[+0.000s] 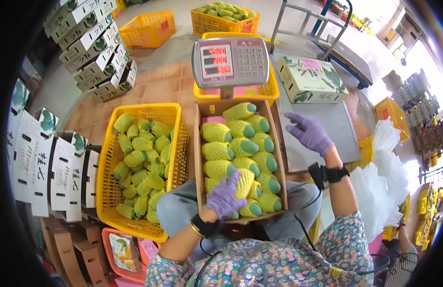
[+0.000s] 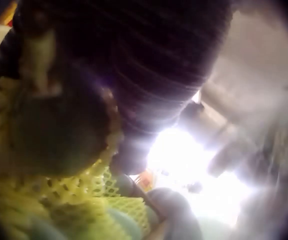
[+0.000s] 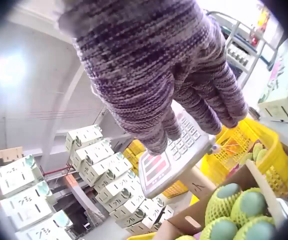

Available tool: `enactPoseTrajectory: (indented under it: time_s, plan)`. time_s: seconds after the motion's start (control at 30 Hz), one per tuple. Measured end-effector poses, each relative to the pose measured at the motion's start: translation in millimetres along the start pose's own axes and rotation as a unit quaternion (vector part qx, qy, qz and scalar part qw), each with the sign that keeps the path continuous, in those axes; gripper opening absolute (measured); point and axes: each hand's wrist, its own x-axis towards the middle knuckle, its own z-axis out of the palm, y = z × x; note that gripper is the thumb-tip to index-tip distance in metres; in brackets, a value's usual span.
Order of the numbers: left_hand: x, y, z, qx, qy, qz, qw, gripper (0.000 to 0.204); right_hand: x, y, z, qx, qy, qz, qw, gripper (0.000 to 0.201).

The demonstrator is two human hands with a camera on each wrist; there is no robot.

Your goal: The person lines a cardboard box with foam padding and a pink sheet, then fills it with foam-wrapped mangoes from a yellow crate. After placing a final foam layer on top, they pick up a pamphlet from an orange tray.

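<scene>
My gloved left hand (image 1: 225, 197) grips a green mango in a yellow foam net (image 1: 244, 183) over the near part of an open cardboard box (image 1: 198, 162). Rows of netted mangoes (image 1: 240, 129) fill much of that box, and a pink patch shows at its far left corner. In the left wrist view the dark glove (image 2: 149, 60) curls over the mango's bare green end (image 2: 59, 135). My right hand (image 1: 311, 135), also in a purple knit glove, hovers right of the box with fingers spread. Nothing is in it, as the right wrist view shows too.
A scale display (image 1: 231, 62) with red digits stands behind the box. Left is a yellow crate (image 1: 102, 167) of netted mangoes. A closed printed carton (image 1: 312, 81) sits on a grey metal surface (image 1: 298, 153) at right. White cartons (image 1: 97, 52) are stacked at far left.
</scene>
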Motion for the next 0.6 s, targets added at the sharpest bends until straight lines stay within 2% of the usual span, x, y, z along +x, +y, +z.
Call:
enactPoseTrajectory:
  time_s: [0.03, 0.07, 0.1, 0.13, 0.17, 0.2, 0.23, 0.27, 0.3, 0.33, 0.37, 0.4, 0.43, 0.47, 0.53, 0.57, 0.6]
  plan:
    - [4.2, -21.6, 7.9, -0.058, 0.064, 0.072, 0.994, 0.094, -20.9, 1.4, 3.5, 0.062, -0.009, 0.040, 0.997, 0.041]
    - [6.9, -38.0, 15.7, -0.113, 0.130, 0.140, 0.975, 0.094, -41.1, 7.3, 14.7, 0.066, -0.016, 0.041, 0.997, 0.041]
    - [0.2, -30.8, 5.4, -0.277, 0.079, 0.098, 0.953, 0.092, -59.2, 15.7, 31.1, 0.142, -0.005, 0.036, 0.989, 0.041]
    - [-5.8, -23.6, -6.2, -0.430, 0.029, 0.055, 0.900, 0.090, -73.7, 18.3, 42.9, 0.218, 0.010, 0.030, 0.976, 0.041]
    - [-7.0, -24.0, -6.0, -0.469, 0.053, 0.084, 0.878, 0.087, -84.9, 7.1, 48.5, 0.277, -0.015, 0.045, 0.960, 0.042]
    - [-11.6, -15.2, -14.4, -0.464, 0.056, 0.082, 0.880, 0.087, -92.4, -6.9, 54.0, 0.335, -0.037, 0.060, 0.940, 0.043]
    - [-17.6, -1.8, -26.3, -0.534, 0.032, 0.071, 0.842, 0.088, -96.3, -13.4, 61.4, 0.399, -0.084, 0.082, 0.910, 0.048]
    - [-20.8, 7.1, -33.6, -0.601, 0.006, 0.062, 0.797, 0.088, -96.1, -23.0, 69.9, 0.378, -0.063, 0.039, 0.923, 0.058]
    - [-19.8, 8.3, -34.0, -0.621, -0.005, 0.069, 0.781, 0.088, -94.6, -37.9, 69.8, 0.443, -0.077, 0.066, 0.891, 0.064]
    - [-22.4, 13.7, -36.3, -0.618, -0.006, 0.072, 0.783, 0.088, -93.7, -50.4, 68.3, 0.505, -0.091, 0.092, 0.854, 0.069]
    - [-27.0, 21.2, -40.5, -0.614, -0.011, 0.085, 0.785, 0.090, -91.2, -56.3, 69.4, 0.505, -0.087, 0.090, 0.854, 0.069]
    - [-29.7, 25.5, -43.2, -0.610, -0.016, 0.098, 0.786, 0.092, -87.4, -60.9, 69.7, 0.450, -0.044, 0.026, 0.892, 0.074]
    - [-27.2, 16.5, -38.9, -0.536, -0.006, 0.141, 0.832, 0.095, -83.9, -63.0, 68.9, 0.390, -0.001, -0.037, 0.920, 0.080]
    - [-30.0, 16.4, -41.7, -0.535, -0.005, 0.142, 0.833, 0.095, -79.6, -64.5, 63.5, 0.390, 0.000, -0.039, 0.920, 0.080]
    - [-38.0, 16.4, -46.1, -0.399, -0.019, 0.153, 0.904, 0.102, -67.7, -68.7, 46.1, 0.427, -0.104, -0.096, 0.893, 0.087]
    - [-36.9, 12.7, -48.6, -0.278, -0.015, 0.171, 0.945, 0.106, -60.8, -66.6, 40.3, 0.419, -0.168, -0.124, 0.883, 0.082]
    - [-38.3, 13.8, -49.4, -0.280, -0.017, 0.169, 0.945, 0.106, -54.9, -67.4, 40.3, 0.420, -0.170, -0.122, 0.883, 0.082]
